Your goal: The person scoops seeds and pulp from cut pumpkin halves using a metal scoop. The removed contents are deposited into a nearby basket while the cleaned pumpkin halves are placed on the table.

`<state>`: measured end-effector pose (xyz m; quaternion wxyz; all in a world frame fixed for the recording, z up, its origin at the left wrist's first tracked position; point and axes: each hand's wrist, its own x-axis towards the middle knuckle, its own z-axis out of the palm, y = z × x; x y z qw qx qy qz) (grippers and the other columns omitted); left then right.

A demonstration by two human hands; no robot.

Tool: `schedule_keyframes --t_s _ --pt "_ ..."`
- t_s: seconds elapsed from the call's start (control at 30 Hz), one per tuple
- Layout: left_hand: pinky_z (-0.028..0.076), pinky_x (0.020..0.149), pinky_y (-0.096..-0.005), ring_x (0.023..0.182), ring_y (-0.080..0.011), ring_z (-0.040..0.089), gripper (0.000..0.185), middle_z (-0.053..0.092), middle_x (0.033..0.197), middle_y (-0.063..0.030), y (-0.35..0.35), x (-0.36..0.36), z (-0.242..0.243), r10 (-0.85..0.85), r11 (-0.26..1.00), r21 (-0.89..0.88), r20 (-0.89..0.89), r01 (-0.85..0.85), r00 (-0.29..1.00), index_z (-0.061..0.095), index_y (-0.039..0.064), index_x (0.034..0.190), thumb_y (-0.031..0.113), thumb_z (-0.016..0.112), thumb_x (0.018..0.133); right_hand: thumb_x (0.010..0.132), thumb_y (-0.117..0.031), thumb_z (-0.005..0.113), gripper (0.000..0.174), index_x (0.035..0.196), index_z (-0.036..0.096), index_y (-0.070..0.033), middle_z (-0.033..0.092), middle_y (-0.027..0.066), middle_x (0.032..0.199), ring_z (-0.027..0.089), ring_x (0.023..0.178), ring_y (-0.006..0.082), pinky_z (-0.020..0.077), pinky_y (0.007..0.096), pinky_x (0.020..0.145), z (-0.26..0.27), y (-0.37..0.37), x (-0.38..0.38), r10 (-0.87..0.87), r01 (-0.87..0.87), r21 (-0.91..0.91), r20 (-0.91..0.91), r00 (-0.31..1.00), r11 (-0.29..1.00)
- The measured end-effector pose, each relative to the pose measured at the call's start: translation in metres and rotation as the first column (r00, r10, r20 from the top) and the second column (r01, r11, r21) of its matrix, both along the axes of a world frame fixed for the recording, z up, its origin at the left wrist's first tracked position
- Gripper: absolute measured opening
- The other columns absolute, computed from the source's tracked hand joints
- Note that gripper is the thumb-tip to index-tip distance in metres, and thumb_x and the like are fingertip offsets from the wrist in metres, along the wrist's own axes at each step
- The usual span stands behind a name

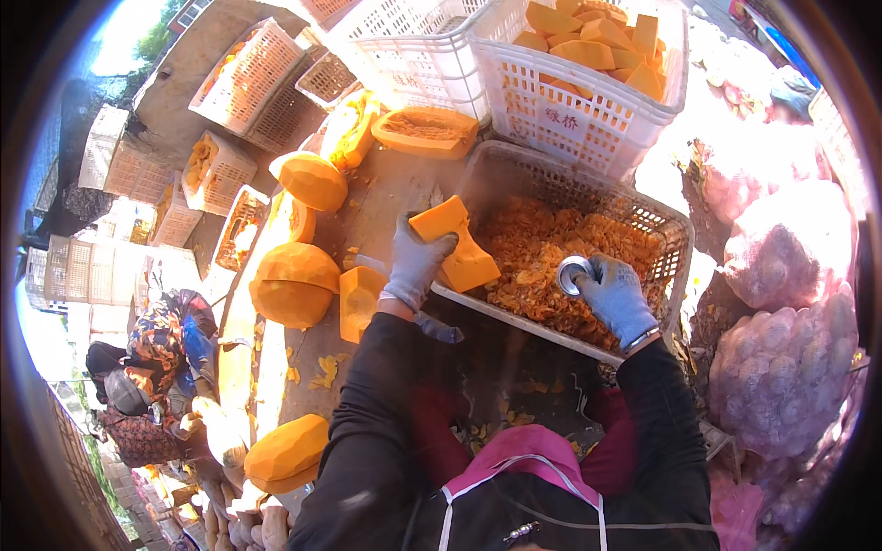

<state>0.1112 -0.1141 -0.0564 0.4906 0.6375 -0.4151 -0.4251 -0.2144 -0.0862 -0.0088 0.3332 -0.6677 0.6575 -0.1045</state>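
My left hand [416,262], in a pale work glove, grips a peeled pumpkin piece [456,244] over the near left edge of a plastic crate [679,275]. Orange pumpkin pulp with seeds [544,255] lies in that crate. Above the pulp, my right hand [613,293], gloved too, is closed on a round metal scraping ring [573,275]. The ring and the pumpkin piece are apart. Just left of my left hand sits another peeled pumpkin piece [361,303] with a hollow in its face.
Peeled pumpkin halves [295,282] lie along the left. A white crate of cut pumpkin chunks [579,117] stands beyond the pulp crate, beside another white crate [413,69]. Net sacks [785,372] are piled at right. Other people [151,379] work at far left.
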Motion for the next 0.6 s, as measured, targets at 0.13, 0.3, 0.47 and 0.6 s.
schedule_keyframes --t_s 0.13,0.3,0.47,0.6 --pt "0.057 0.088 -0.0379 0.101 -0.0242 0.068 0.065 0.068 0.114 -0.0129 -0.033 0.154 -0.027 -0.032 0.966 0.258 0.013 0.028 0.999 0.052 0.001 0.13 0.005 0.08 0.072 0.092 -0.037 0.064 0.035 0.101 0.072 -0.004 0.071 0.0213 0.095 0.069 0.092 0.0398 0.0525 0.0492 0.081 -0.003 -0.002 0.031 0.065 -0.056 -0.107 0.084 0.994 0.993" --pt "0.057 0.089 -0.0383 0.108 -0.029 0.068 0.07 0.068 0.115 -0.0177 -0.073 0.145 0.035 -0.477 0.792 0.609 0.574 0.043 0.665 0.055 0.002 0.133 0.015 0.083 0.069 0.092 -0.039 0.065 0.038 0.096 0.07 -0.002 0.07 0.0218 0.09 0.069 0.089 0.0399 0.0524 0.0489 0.077 -0.011 -0.002 0.026 0.061 -0.053 -0.096 0.074 0.995 0.994" --pt "0.054 0.09 -0.0344 0.11 -0.0278 0.066 0.058 0.068 0.117 -0.0191 -0.16 0.148 0.001 -0.216 0.956 0.294 0.633 0.027 0.743 0.059 0.001 0.127 0.026 0.079 0.078 0.092 -0.037 0.066 0.035 0.096 0.068 -0.002 0.069 0.0226 0.091 0.068 0.089 0.0404 0.0521 0.0497 0.076 0.002 -0.006 0.039 0.085 -0.082 -0.074 0.042 0.995 0.994" --pt "0.054 0.085 -0.0362 0.1 -0.0263 0.067 0.044 0.07 0.115 -0.0142 -0.25 0.136 -0.088 0.134 0.882 0.464 -0.089 -0.078 0.987 0.064 0.003 0.123 0.032 0.072 0.091 0.09 -0.037 0.068 0.035 0.097 0.068 -0.002 0.068 0.0222 0.089 0.068 0.086 0.0411 0.0522 0.0498 0.076 -0.009 -0.009 0.044 0.127 -0.126 -0.025 0.041 0.991 0.992"
